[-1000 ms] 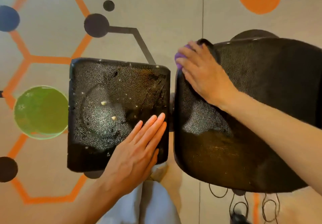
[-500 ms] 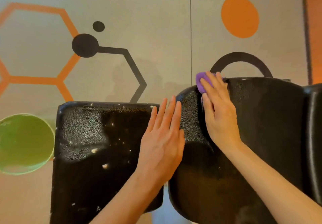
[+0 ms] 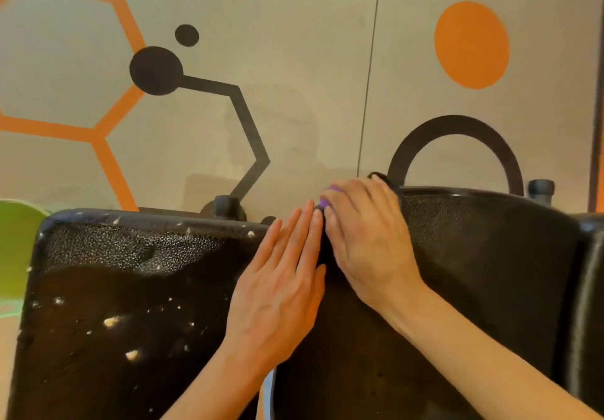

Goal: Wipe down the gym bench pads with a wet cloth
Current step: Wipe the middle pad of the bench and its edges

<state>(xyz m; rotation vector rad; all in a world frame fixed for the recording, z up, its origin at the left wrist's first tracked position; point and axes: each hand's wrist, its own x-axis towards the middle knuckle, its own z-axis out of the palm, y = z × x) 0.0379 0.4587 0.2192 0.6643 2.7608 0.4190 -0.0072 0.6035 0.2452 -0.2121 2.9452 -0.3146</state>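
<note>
Two black textured bench pads lie side by side. The left pad (image 3: 114,305) is speckled with pale crumbs and wet sheen. My left hand (image 3: 281,285) lies flat with straight fingers across the gap between the pads, at the left pad's right edge. My right hand (image 3: 366,236) curls over a purple cloth (image 3: 324,203) at the far left corner of the right pad (image 3: 483,272). Only a sliver of the cloth shows under my fingers.
The floor has orange hexagon lines, black dots and a green circle (image 3: 16,243) at the left. A black curved handle (image 3: 454,148) rises behind the right pad. Another dark pad edge (image 3: 591,305) sits at the far right.
The view has tilted up and closed in. My right hand slid the cloth left to the pad's corner. My left hand moved from the left pad to the gap beside my right hand.
</note>
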